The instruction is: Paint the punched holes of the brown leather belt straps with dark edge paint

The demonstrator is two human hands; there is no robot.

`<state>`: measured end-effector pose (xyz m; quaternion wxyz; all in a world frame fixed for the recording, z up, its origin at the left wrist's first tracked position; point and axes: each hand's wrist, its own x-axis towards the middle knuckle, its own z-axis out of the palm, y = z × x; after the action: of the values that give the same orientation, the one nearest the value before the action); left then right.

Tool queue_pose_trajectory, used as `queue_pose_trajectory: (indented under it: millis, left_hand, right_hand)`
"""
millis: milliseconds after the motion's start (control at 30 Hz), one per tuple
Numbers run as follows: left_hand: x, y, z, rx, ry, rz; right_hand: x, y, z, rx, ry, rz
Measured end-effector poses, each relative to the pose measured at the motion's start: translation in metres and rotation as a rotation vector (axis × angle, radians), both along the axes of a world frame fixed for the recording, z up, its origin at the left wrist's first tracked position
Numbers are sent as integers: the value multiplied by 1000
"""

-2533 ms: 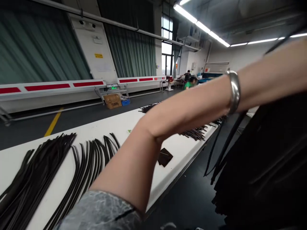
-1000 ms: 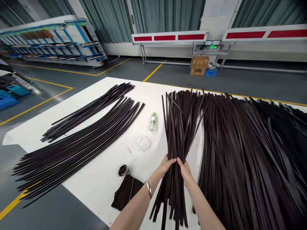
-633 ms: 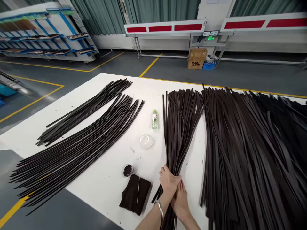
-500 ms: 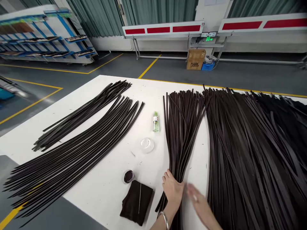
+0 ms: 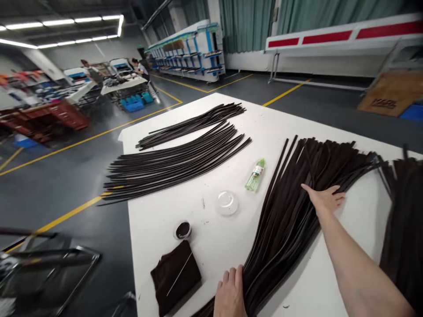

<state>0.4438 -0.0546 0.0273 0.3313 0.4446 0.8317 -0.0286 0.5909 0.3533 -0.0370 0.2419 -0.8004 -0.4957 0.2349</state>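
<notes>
A thick bundle of long dark brown strips, like leather straps (image 5: 287, 211), fans out toward the far side of the white table. My left hand (image 5: 229, 293) is at the bundle's narrow near part, its fingers closed against the left edge; the thumb is hidden. Farther up, my right hand (image 5: 325, 198) rests on the strips' right side with fingers spread. Left of the bundle are a green-capped bottle (image 5: 255, 175), a clear round lid (image 5: 227, 203) and a small pot of dark paste (image 5: 183, 230). A folded dark cloth (image 5: 176, 275) has a thin metal rod (image 5: 179, 274) across it.
Two more groups of strips lie at the left: a spaced row (image 5: 178, 165) overhanging the table edge and a looser bunch (image 5: 191, 125) behind. Another large pile (image 5: 405, 220) is at the right. The white table (image 5: 211, 233) is surrounded by grey floor; people are at distant tables.
The view has turned left. My right hand has gone from beside my left wrist to the upper part of the bundle, which now slants and spreads wider. My left hand stays at its lower part.
</notes>
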Motion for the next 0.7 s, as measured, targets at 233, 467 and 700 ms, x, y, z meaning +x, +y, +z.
queue_pose_trajectory:
  millis: [233,467,700]
  left_hand:
    - [16,-2,24,141,-82,68]
    - [13,-20,25,237,-52,-102]
    - [10,-64,57,301,-114,-206]
  right_hand:
    - [66,-21,6,-25,107,235]
    - [64,-149,6,-28,183,222]
    - [42,-350,38,-192,99,335]
